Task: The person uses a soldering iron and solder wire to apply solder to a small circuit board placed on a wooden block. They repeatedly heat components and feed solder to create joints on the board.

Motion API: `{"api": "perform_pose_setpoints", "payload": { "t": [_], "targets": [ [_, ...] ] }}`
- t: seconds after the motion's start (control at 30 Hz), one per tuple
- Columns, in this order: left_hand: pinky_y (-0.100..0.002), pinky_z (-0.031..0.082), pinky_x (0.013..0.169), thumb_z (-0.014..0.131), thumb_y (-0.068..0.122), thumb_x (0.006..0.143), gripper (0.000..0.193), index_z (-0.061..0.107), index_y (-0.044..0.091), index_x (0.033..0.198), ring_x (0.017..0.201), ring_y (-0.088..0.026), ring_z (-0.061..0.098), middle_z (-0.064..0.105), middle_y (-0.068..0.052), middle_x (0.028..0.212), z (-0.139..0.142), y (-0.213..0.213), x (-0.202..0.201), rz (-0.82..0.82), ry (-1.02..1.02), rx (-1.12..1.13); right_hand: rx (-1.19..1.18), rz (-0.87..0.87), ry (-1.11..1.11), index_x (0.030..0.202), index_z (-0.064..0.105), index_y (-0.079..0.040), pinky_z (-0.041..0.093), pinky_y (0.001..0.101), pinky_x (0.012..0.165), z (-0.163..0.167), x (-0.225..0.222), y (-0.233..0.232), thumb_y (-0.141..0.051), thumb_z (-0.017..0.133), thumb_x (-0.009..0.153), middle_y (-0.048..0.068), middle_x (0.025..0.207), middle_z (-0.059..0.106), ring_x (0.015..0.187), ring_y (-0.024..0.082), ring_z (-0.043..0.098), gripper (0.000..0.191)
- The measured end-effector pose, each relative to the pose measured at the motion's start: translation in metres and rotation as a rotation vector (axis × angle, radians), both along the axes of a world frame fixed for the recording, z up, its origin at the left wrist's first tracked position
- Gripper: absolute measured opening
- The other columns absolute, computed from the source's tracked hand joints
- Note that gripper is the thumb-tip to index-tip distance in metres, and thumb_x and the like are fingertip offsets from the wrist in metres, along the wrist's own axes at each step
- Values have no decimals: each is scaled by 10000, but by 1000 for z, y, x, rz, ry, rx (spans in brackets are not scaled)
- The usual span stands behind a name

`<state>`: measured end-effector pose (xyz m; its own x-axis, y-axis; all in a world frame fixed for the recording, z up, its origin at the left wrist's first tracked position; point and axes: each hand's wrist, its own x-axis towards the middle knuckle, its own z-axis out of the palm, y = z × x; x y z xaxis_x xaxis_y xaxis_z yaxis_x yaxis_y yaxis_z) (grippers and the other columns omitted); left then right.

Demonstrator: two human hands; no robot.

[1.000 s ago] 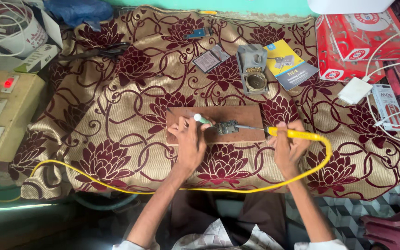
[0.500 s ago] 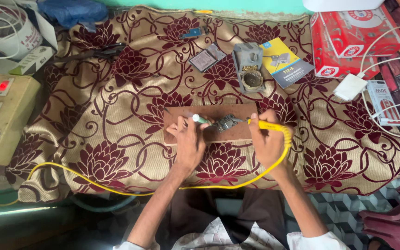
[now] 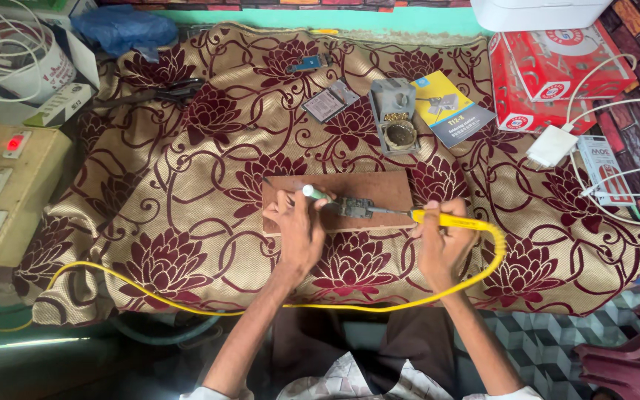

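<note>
Here, small part on board, between left hand and right hand.

A gold cloth with maroon flowers covers the desk; a teal wall runs behind, and grey patterned floor lies below.

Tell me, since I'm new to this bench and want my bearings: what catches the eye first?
The floral maroon and gold cloth fills the view. At its middle, on a brown wooden board, the right hand holds a yellow-handled soldering iron to a small dark part, which the left hand steadies with a green-tipped tool. The iron's yellow cord loops along the near edge.
</note>
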<state>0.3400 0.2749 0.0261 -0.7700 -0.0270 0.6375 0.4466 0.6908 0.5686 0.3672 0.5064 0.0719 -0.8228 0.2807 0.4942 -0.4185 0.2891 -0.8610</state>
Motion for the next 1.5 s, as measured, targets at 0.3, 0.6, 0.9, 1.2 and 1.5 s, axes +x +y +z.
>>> {"api": "perform_pose_setpoints", "payload": {
  "t": [0.3, 0.6, 0.9, 1.2, 1.5],
  "targets": [
    [-434, 247, 887, 604, 27, 865, 260, 567, 123, 1104, 972, -222, 425, 570, -50, 933, -10, 4, -2, 54, -11, -19, -313, 64, 181, 993, 401, -34, 538, 312, 548, -63, -13, 36, -174, 486, 1133, 84, 658, 530, 530, 139, 538, 215],
    [-438, 238, 880, 617, 51, 878, 216, 584, 121, 1079, 970, -243, 407, 585, -29, 915, -19, 6, -5, 56, 19, -72, -393, 102, 148, 1021, 417, -20, 480, 276, 519, -82, -11, 45, -191, 469, 1123, 96, 680, 529, 538, 156, 545, 207],
    [-439, 240, 907, 651, 117, 936, 144, 616, 131, 1075, 980, -250, 421, 525, -56, 908, -13, 7, -2, 19, 46, 4, -375, 112, 114, 1000, 411, -22, 478, 289, 523, -74, -10, 40, -169, 459, 1141, 68, 642, 470, 530, 149, 526, 210],
    [-428, 244, 874, 664, 120, 925, 128, 622, 133, 1046, 957, -226, 455, 542, -44, 919, -9, 6, -2, -20, 34, 23, -322, 99, 79, 982, 407, -16, 495, 294, 532, -63, -12, 36, -154, 468, 1135, 71, 651, 487, 530, 141, 514, 215],
    [-443, 236, 886, 636, 91, 886, 201, 579, 69, 1078, 1023, -287, 403, 515, -171, 1026, -17, 9, -3, 62, 57, -39, -353, 63, 151, 1027, 422, -4, 506, 296, 536, -70, -15, 39, -191, 474, 1137, 84, 659, 497, 531, 148, 529, 224]
  ]
}}
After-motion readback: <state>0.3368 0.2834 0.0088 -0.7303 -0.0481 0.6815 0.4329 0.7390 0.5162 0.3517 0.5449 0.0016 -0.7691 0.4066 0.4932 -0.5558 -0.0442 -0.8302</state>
